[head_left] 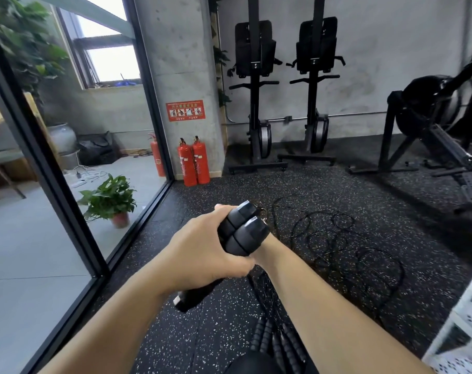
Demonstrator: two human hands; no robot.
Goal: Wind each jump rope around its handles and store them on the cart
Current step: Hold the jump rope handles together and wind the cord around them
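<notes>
Left hand clamps both handles — rigid, probably grippy; rope looks limp, tangle-prone. Right hand hidden — cannot tell.

I get even, fairly bright daylight. The window up-left of the fire extinguishers is blown out white. Far left of them the glass frame bows with lens distortion, and far right the white cart smears soft.

Two red fire extinguishers stand against a concrete pillar; a potted plant sits behind glass.
</notes>
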